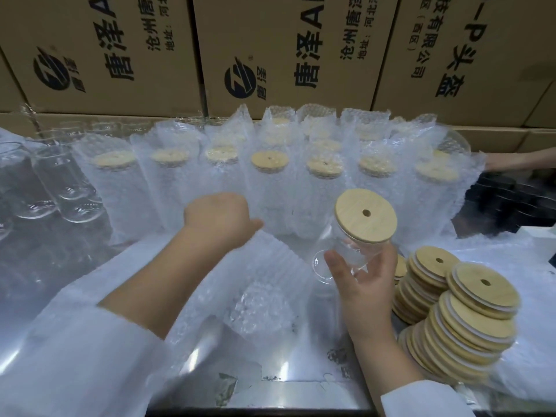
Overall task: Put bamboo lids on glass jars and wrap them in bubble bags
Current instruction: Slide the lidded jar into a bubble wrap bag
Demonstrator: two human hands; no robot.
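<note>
Tabletop (pixel 285 374), shiny, at the near edge.
Stacks of spare lids (pixel 460 314), right, leaning.
Loose bubble bags (pixel 261 296), centre, lying flat.
Right hand (pixel 364 284): grip closed round a tilted glass jar (pixel 343 254) held above the bags, bamboo lid (pixel 365 216) on its mouth.
Left hand (pixel 216 216): fingers curled under at the bags' far edge; whether its grip holds anything cannot be told.
Wrapped jars (pixel 270 182), upright in rows beyond.
Bare jars (pixel 69 182), left.
Cardboard boxes (pixel 270 55), behind.
</note>
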